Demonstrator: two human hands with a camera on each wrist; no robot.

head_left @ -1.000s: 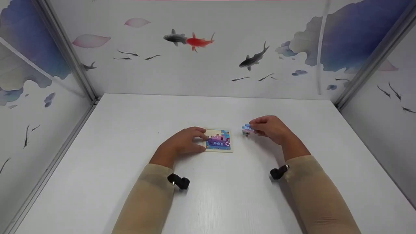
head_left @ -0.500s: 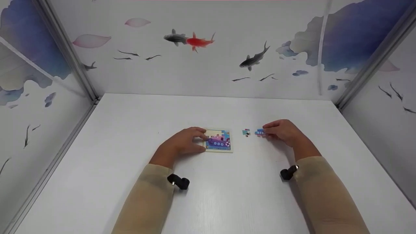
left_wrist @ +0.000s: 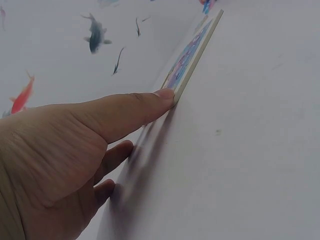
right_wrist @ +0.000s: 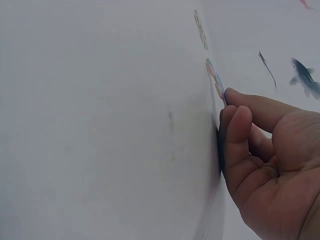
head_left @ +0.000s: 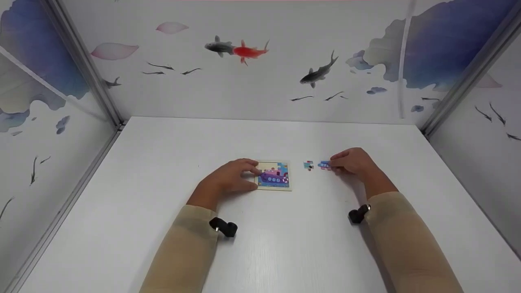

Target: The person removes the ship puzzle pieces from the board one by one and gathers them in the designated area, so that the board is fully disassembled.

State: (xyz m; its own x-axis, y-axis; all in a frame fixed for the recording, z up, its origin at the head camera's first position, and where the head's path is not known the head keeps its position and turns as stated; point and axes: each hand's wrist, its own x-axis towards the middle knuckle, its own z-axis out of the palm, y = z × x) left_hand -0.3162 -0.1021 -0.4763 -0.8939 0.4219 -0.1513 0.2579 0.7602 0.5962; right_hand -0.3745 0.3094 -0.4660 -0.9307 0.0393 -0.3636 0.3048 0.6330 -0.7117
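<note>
A small square jigsaw puzzle in a pale frame lies on the white table, showing a purple ship on blue. My left hand holds it at its left side, thumb at the near corner and fingers toward the far corner. In the left wrist view the thumb presses the edge of the frame. To the right, my right hand pinches a blue and pink puzzle piece between thumb and fingers, low over the table. Another multicoloured puzzle piece lies between the frame and that hand.
The white table is bordered by panels printed with fish and petals. A back wall rises behind the puzzle, with metal posts at the corners. Each sleeve carries a black wrist camera.
My right hand has moved right with the pinched piece, away from the loose piece, which it earlier overlapped. Over the last half second it shifts only slightly. The left hand has stayed still.
</note>
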